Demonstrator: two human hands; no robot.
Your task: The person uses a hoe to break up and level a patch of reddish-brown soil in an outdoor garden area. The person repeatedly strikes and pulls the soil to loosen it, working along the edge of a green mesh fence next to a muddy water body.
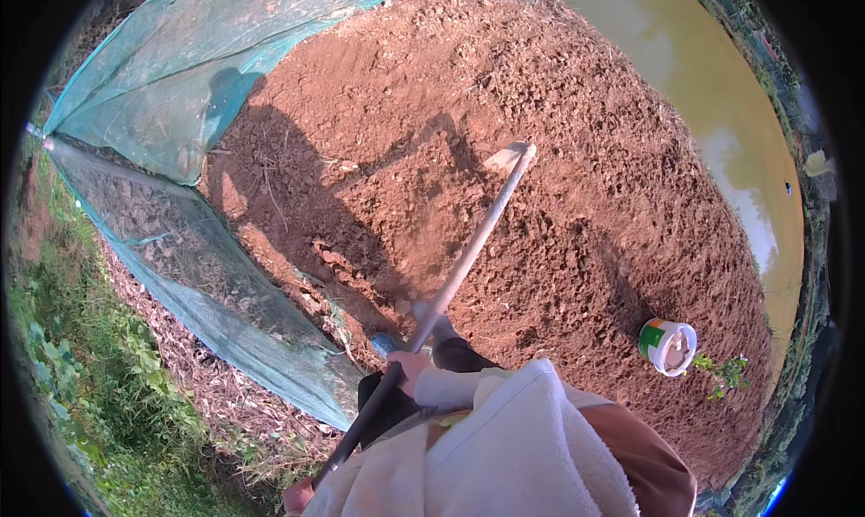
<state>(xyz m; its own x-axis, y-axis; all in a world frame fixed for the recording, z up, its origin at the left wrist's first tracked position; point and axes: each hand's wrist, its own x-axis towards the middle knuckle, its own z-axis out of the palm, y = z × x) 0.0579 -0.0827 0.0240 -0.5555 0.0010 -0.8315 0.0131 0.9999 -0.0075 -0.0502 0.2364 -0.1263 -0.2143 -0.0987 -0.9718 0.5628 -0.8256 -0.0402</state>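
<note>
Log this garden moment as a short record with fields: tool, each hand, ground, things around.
tool: long-handled hoe, blade at the red soil
right hand: right hand gripped around the handle partway up
left hand: left hand at the handle's near end, mostly hidden by the white sleeve
ground: loose red tilled soil, person's shadow across it
left side: green netting along the plot edge, grass beyond
right side: small white and green bucket beside a small plant, muddy water behind
</note>
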